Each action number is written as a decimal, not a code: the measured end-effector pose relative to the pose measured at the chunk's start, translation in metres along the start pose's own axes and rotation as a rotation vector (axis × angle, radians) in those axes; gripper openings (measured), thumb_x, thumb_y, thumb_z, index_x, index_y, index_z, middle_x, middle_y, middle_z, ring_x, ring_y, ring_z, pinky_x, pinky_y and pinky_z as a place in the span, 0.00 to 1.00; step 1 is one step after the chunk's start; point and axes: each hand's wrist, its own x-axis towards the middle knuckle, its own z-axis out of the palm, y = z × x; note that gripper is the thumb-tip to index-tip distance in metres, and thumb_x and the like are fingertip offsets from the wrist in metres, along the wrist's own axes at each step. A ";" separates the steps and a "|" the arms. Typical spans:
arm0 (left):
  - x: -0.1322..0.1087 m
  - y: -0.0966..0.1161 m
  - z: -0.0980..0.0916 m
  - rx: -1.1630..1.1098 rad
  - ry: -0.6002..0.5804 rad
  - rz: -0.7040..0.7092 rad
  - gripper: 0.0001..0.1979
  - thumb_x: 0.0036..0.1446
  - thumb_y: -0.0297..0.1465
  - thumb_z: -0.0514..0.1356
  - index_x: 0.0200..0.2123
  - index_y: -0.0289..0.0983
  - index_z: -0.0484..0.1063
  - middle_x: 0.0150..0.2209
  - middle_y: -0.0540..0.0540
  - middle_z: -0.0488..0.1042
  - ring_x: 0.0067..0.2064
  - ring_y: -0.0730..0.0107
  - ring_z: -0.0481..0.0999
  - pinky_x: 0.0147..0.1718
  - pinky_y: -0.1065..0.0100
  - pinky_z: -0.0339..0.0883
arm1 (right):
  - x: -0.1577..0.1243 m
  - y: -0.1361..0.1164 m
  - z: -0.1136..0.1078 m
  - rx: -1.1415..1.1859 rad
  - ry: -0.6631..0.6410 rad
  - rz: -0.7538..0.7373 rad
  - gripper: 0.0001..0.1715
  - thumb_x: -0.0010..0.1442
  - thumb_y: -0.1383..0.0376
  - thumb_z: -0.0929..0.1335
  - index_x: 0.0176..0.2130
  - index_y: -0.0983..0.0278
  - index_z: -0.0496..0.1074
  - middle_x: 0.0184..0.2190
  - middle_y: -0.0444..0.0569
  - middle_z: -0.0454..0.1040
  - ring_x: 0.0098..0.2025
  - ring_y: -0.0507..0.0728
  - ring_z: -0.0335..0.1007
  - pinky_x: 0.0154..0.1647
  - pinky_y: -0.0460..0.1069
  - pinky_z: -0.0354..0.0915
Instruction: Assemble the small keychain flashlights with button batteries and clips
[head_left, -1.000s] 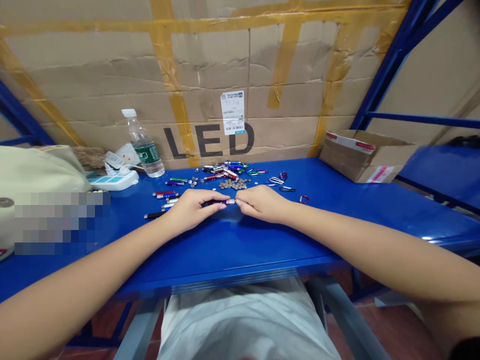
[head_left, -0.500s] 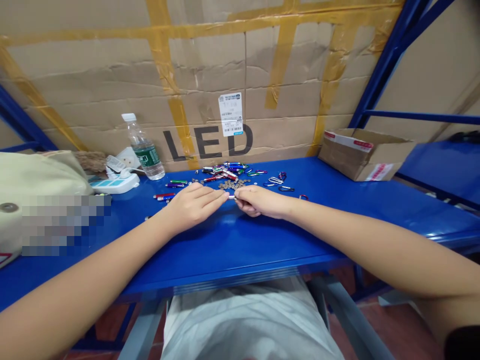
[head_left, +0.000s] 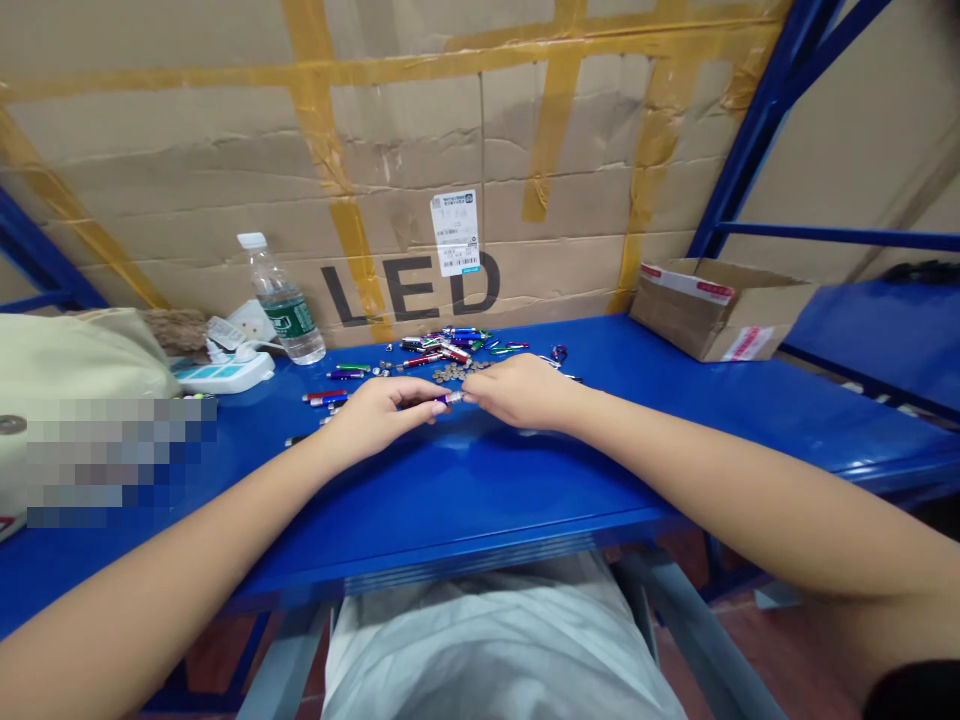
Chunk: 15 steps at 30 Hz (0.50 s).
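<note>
My left hand [head_left: 390, 408] is closed on a small purple mini flashlight [head_left: 448, 398], thumb and fingers pinching its body. The silver end points right, toward my right hand [head_left: 521, 390], whose thumb and fingertips are pinched together at that end. Whether those fingertips hold a separate small part is hidden. Just behind the hands lies a scatter of button cells [head_left: 450, 373]. Beyond it is a pile of coloured mini flashlights [head_left: 442, 350]. A few more, such as a red one [head_left: 324, 397], lie left of my left hand.
On the blue table [head_left: 465, 490], a water bottle [head_left: 285, 310] and a white power strip [head_left: 229, 372] stand at the back left, beside a pale bag [head_left: 82, 360]. An open cardboard box [head_left: 712, 315] sits at the back right. A large taped carton [head_left: 405, 150] forms the back.
My left fingers, stretched flat before, now curl round the flashlight and show more of its purple body. My right hand has turned knuckles up at its end. The view has shifted slightly.
</note>
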 end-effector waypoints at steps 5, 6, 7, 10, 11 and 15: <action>-0.003 -0.003 0.001 0.237 0.043 0.141 0.18 0.58 0.43 0.56 0.43 0.39 0.77 0.42 0.45 0.80 0.43 0.61 0.78 0.45 0.65 0.69 | -0.001 -0.007 0.004 0.182 -0.049 -0.008 0.19 0.67 0.60 0.55 0.35 0.65 0.69 0.27 0.49 0.72 0.27 0.53 0.63 0.28 0.47 0.48; -0.003 -0.003 0.002 0.291 0.054 0.175 0.19 0.58 0.43 0.55 0.43 0.39 0.77 0.42 0.45 0.80 0.43 0.61 0.78 0.46 0.64 0.69 | -0.001 -0.009 0.004 0.238 -0.057 0.004 0.21 0.68 0.60 0.54 0.34 0.65 0.69 0.27 0.48 0.72 0.27 0.53 0.63 0.28 0.47 0.49; -0.004 -0.002 0.003 0.340 0.062 0.203 0.19 0.59 0.44 0.54 0.43 0.39 0.77 0.43 0.44 0.79 0.44 0.61 0.78 0.46 0.64 0.69 | 0.001 -0.010 0.004 0.290 -0.064 0.013 0.22 0.68 0.60 0.54 0.34 0.65 0.68 0.27 0.48 0.72 0.27 0.52 0.63 0.28 0.47 0.49; -0.001 0.001 0.005 0.415 0.070 0.215 0.18 0.60 0.42 0.53 0.43 0.39 0.76 0.42 0.45 0.79 0.43 0.62 0.78 0.44 0.64 0.69 | 0.006 -0.001 0.001 0.390 -0.076 0.034 0.22 0.68 0.58 0.54 0.33 0.65 0.69 0.29 0.48 0.73 0.29 0.52 0.64 0.31 0.46 0.52; 0.001 0.002 0.005 0.416 0.074 0.195 0.17 0.61 0.42 0.53 0.43 0.39 0.76 0.42 0.45 0.79 0.41 0.63 0.78 0.43 0.66 0.70 | 0.006 0.008 -0.001 0.398 -0.077 0.053 0.22 0.68 0.58 0.54 0.34 0.65 0.69 0.31 0.49 0.73 0.31 0.53 0.64 0.31 0.46 0.53; 0.004 0.003 0.003 0.402 0.074 0.104 0.16 0.60 0.41 0.53 0.45 0.40 0.74 0.41 0.47 0.79 0.39 0.65 0.77 0.41 0.67 0.70 | -0.011 0.071 -0.003 0.225 -0.004 0.329 0.15 0.64 0.58 0.61 0.39 0.63 0.72 0.38 0.51 0.75 0.37 0.56 0.67 0.35 0.48 0.57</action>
